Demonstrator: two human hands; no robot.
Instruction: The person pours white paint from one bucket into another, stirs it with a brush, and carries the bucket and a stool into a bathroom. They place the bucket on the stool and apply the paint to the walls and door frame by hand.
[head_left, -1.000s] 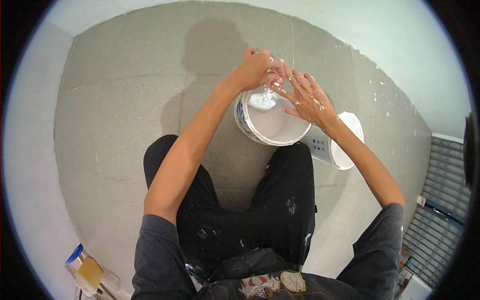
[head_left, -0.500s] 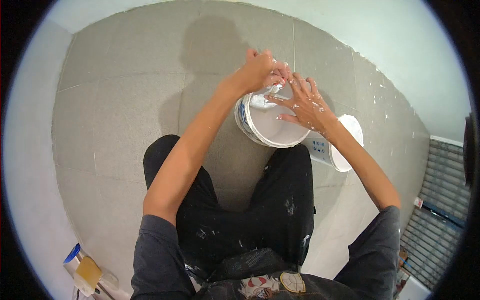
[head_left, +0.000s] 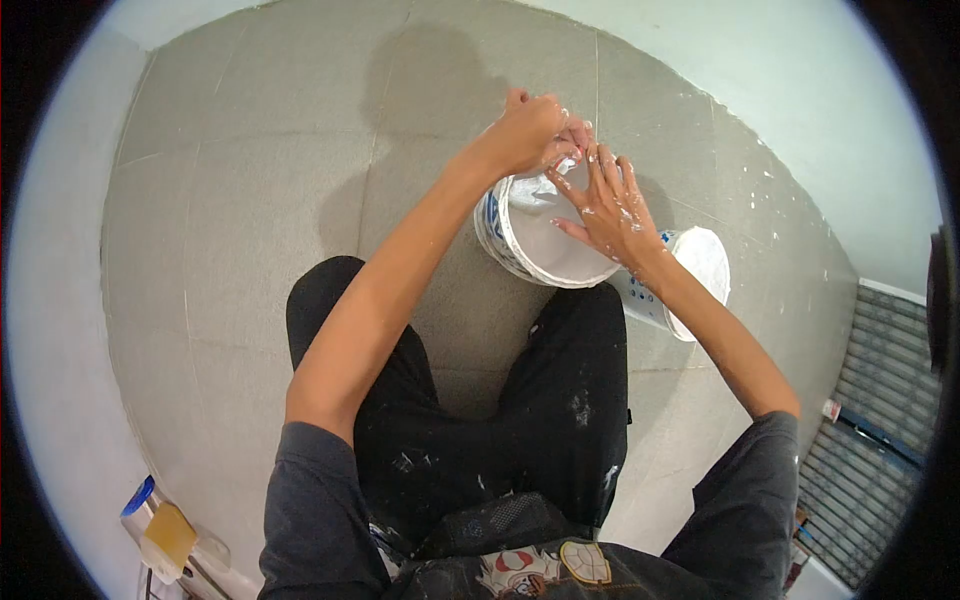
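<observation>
A white bucket (head_left: 520, 262) with blue print on its side stands on the grey tiled floor in front of my knees, its inside coated in white paste. My left hand (head_left: 530, 132) grips the far rim of the bucket, fingers curled over the edge and smeared white. My right hand (head_left: 605, 205) is spread flat over the bucket's opening, fingers apart and spattered with white, its fingertips close to my left hand.
A second white bucket (head_left: 690, 285) with blue marks lies beside my right forearm. My legs in dark, paint-flecked trousers (head_left: 510, 400) frame the floor. A bottle with a blue cap and a sponge (head_left: 165, 535) sit at lower left. A grating (head_left: 880, 440) is at right.
My right hand has slid from the right rim toward the far side of the bucket, closer to my left hand. The white lump seen inside earlier is now hidden under the hands.
</observation>
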